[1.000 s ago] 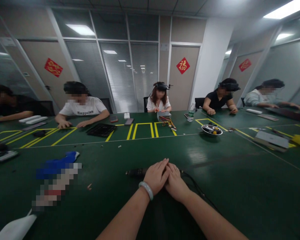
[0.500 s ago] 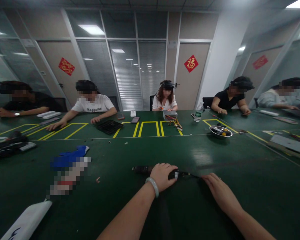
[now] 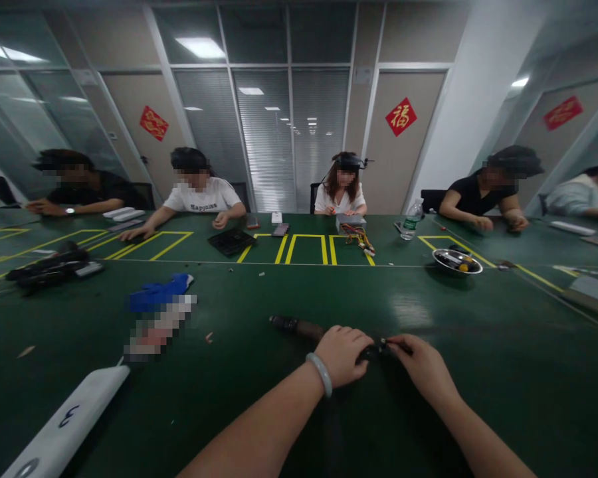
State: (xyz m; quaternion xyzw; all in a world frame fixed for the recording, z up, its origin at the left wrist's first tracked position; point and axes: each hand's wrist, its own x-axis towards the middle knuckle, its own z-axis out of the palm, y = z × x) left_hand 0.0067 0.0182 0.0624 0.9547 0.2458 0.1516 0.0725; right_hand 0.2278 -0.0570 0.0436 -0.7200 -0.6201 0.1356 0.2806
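A dark, long-bodied electric screwdriver (image 3: 299, 326) lies on the green table, its narrow tip pointing left. My left hand (image 3: 343, 353), with a pale bangle at the wrist, is wrapped over its rear part and hides that end. Close by on the right, my right hand (image 3: 418, 358) pinches a small dark piece with a bright spot (image 3: 383, 344), which looks like the cord's connector at the screwdriver's tail. Whether that piece touches the screwdriver is hidden by my left fingers.
Left of me lie a blue glove (image 3: 159, 293) and a white device (image 3: 74, 418) marked 3. Farther off are a metal bowl (image 3: 457, 269) of small parts, a water bottle (image 3: 411, 219), a black tray (image 3: 232, 242) and a grey box with wires (image 3: 351, 224). Several people sit opposite.
My right hand has moved left along the cord, closer to my left hand, and its fingers now pinch. My left hand has slid towards the screwdriver's rear. The camera has turned slightly left.
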